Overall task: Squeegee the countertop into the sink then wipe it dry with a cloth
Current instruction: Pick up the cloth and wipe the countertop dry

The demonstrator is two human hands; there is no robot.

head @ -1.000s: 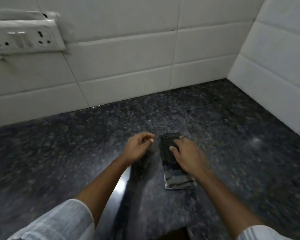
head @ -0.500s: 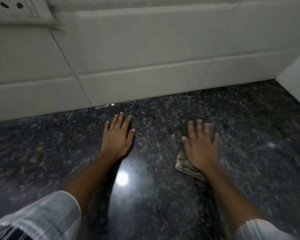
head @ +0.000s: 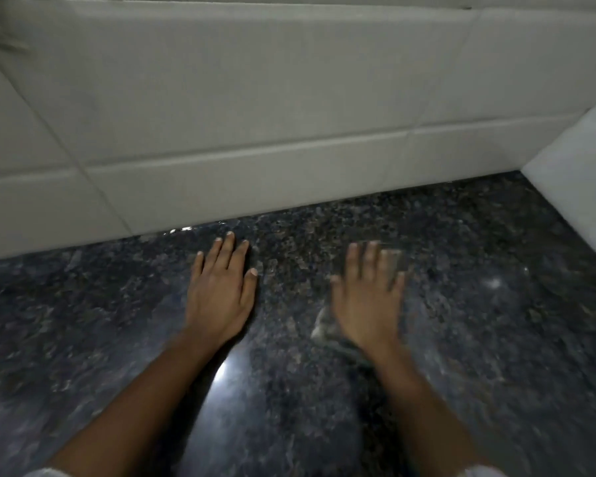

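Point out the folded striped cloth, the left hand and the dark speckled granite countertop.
Folded striped cloth (head: 324,323): head view, pale corner showing beside the right wrist.
Left hand (head: 221,290): head view, back of the hand.
Dark speckled granite countertop (head: 496,339): head view, bare surface at right.

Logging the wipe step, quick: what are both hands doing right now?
Left hand: open, flat on the countertop, holding nothing.
Right hand: open, straight fingers pressing the cloth onto the countertop.

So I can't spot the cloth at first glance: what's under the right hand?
A folded cloth lies under the right hand, pressed flat on the dark countertop by straight fingers. Only its blurred near-left corner shows beside the wrist; the rest is covered.
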